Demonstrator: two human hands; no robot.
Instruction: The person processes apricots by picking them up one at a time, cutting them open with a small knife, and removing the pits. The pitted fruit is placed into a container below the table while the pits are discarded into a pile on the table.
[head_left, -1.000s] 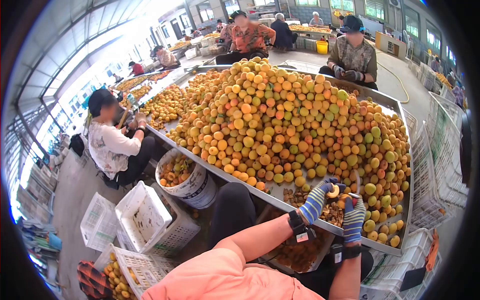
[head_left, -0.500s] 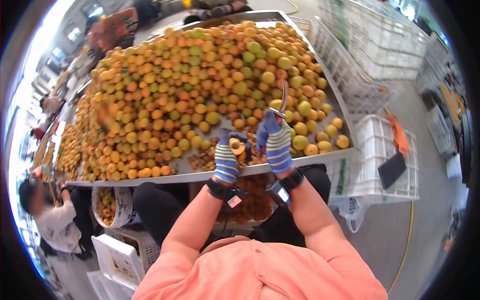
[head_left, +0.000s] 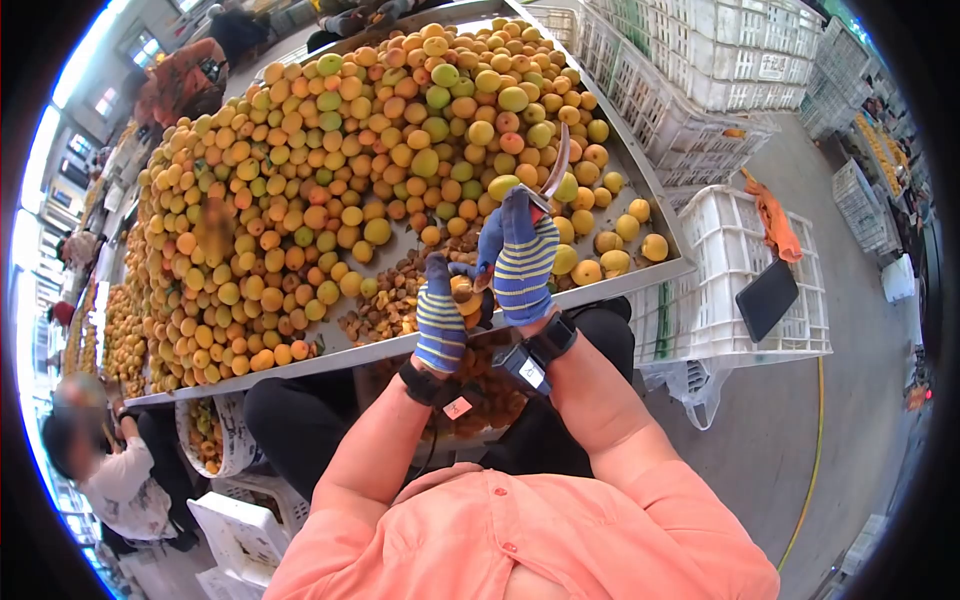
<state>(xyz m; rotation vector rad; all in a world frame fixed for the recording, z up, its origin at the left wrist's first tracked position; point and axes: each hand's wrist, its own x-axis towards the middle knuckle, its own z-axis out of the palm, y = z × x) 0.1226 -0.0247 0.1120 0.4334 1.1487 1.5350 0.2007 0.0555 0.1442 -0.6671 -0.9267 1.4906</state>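
Note:
My left hand (head_left: 439,318), in a blue-and-yellow striped glove, is closed around an apricot (head_left: 466,299) near the tray's front edge. Against its fingers, my right hand (head_left: 523,262) in a matching glove grips a curved knife (head_left: 559,168), whose blade points up and away from me. Fingers partly hide the apricot and the knife's handle. A large heap of yellow, orange and green apricots (head_left: 290,190) fills much of the metal tray (head_left: 630,278). Small brown-orange pieces, seemingly pits or scraps (head_left: 402,283), lie just left of my hands.
White plastic crates (head_left: 700,60) are stacked at the right; a nearer crate (head_left: 735,330) bears an orange cloth (head_left: 772,220) and a dark flat object (head_left: 767,300). At the left sits another person (head_left: 125,480) beside a white bucket (head_left: 235,435). A white basin (head_left: 238,535) is at lower left.
The view has shifted slightly. My hands have come together, the right one now against the left. The apricot's cut face, turned up before, is now mostly covered by fingers.

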